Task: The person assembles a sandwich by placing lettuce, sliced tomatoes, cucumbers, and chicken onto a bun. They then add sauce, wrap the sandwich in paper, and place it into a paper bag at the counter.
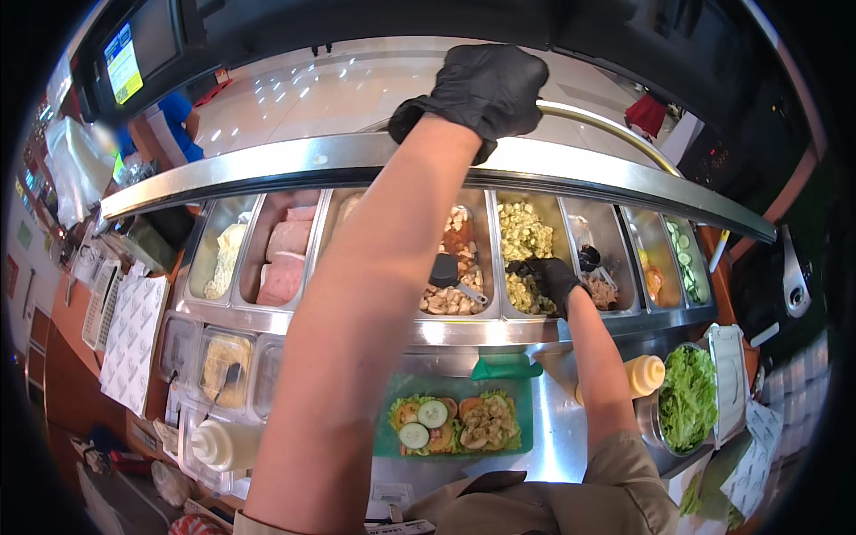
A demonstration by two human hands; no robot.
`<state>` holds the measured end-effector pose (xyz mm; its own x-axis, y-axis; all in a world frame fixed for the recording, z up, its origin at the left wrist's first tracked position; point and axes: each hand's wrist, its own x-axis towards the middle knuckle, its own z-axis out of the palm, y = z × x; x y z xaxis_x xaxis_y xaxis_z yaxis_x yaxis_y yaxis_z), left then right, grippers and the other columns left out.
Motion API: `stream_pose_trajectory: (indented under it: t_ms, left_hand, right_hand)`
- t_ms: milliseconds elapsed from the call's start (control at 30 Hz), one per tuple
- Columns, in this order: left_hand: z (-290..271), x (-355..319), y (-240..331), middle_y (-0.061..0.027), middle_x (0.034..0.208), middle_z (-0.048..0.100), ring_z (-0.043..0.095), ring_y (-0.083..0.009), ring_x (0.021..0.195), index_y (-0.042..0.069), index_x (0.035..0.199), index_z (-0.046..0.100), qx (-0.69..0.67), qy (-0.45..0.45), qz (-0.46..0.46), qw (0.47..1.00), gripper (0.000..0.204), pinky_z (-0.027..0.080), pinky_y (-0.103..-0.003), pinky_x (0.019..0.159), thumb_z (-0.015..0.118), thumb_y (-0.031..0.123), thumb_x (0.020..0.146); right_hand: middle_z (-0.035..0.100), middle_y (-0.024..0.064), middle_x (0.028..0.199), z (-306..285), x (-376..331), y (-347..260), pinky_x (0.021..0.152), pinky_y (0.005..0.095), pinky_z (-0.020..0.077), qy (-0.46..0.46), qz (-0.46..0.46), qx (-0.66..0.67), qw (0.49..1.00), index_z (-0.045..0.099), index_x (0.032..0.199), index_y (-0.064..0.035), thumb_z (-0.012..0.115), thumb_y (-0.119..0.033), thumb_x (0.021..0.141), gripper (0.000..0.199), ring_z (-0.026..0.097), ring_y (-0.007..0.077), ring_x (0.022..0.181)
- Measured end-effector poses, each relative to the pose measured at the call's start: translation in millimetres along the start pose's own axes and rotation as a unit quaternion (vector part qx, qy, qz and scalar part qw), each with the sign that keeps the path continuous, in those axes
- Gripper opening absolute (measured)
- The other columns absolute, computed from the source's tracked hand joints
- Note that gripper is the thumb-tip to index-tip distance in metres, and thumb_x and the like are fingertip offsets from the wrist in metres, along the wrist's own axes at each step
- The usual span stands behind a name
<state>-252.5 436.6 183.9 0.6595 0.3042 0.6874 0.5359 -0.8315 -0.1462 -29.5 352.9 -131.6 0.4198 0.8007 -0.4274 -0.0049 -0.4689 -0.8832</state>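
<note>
The left hand (pixel 486 89), in a black glove, is raised to the top of the curved glass guard (pixel 357 98) and grips its metal rail (pixel 606 125), fingers curled over the edge. The right hand (pixel 551 278), also gloved in black, reaches down into the tray of pale yellow-green chopped pieces (pixel 524 236) in the upper row of steel pans; its fingers are bunched among the pieces, but whether they pinch any cannot be told. Just left of that tray is a pan of light nuts or beans (pixel 455 299) with a black scoop (pixel 444 269) lying in it; just right is a pan with another black scoop (pixel 588 259) and some brown shreds. Further left sit pink meat slabs (pixel 285 259) and a pan of pale shreds (pixel 225 259). On the counter below lies a green tray (pixel 526 419) holding an open sandwich (pixel 455 423) topped with cucumber slices, tomato and brown pieces, between the two forearms. A bowl of lettuce (pixel 688 397) stands to the right, with a yellowish squeeze bottle (pixel 644 374) beside it; a white squeeze bottle (pixel 223 444) lies lower left. Printed white wrapping sheets (pixel 134 339) are stacked at the left, and a screen (pixel 123 62) with a yellow-green panel hangs at upper left.
</note>
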Motion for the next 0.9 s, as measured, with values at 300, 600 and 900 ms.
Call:
stream_pose_trajectory:
  t_ms: [300, 600, 900]
  left_hand:
    - [-3, 2, 3, -0.0087, 0.067, 0.061, 0.061, -0.0277, 0.068, 0.012, 0.078, 0.063, 0.012, -0.043, -0.024, 0.999, 0.02, 0.048, -0.037, 0.063, 0.069, 0.027, 0.065]
    - [-1, 1, 3, -0.0085, 0.064, 0.06, 0.061, -0.028, 0.065, 0.012, 0.077, 0.062, 0.02, -0.029, -0.021, 0.999, 0.021, 0.048, -0.037, 0.062, 0.069, 0.029, 0.065]
    - [-7, -5, 10, -0.0102, 0.073, 0.063, 0.061, -0.0299, 0.073, 0.014, 0.077, 0.061, 0.009, -0.037, -0.016, 0.999, 0.021, 0.048, -0.039, 0.064, 0.067, 0.03, 0.067]
  right_hand:
    - [0.064, 0.0182, 0.078, 24, 0, 9, 0.069, 0.0362, 0.0474, 0.095, -0.189, -0.228, 0.95, 0.067, 0.084, -0.0027, 0.051, -0.024, 0.084, 0.027, 0.062, 0.0269, 0.074]
    - [0.05, -0.0057, 0.05, -3, -24, -12, 0.033, 0.0228, 0.029, -0.069, 0.102, 0.238, 0.963, 0.064, 0.086, -0.0118, 0.05, -0.023, 0.088, 0.018, 0.037, 0.0065, 0.035]
    - [0.051, -0.0026, 0.059, 9, -107, -29, 0.038, 0.0176, 0.0319, 0.029, 0.007, 0.341, 0.939, 0.059, 0.092, -0.01, 0.05, -0.019, 0.087, 0.013, 0.042, 0.0059, 0.044]
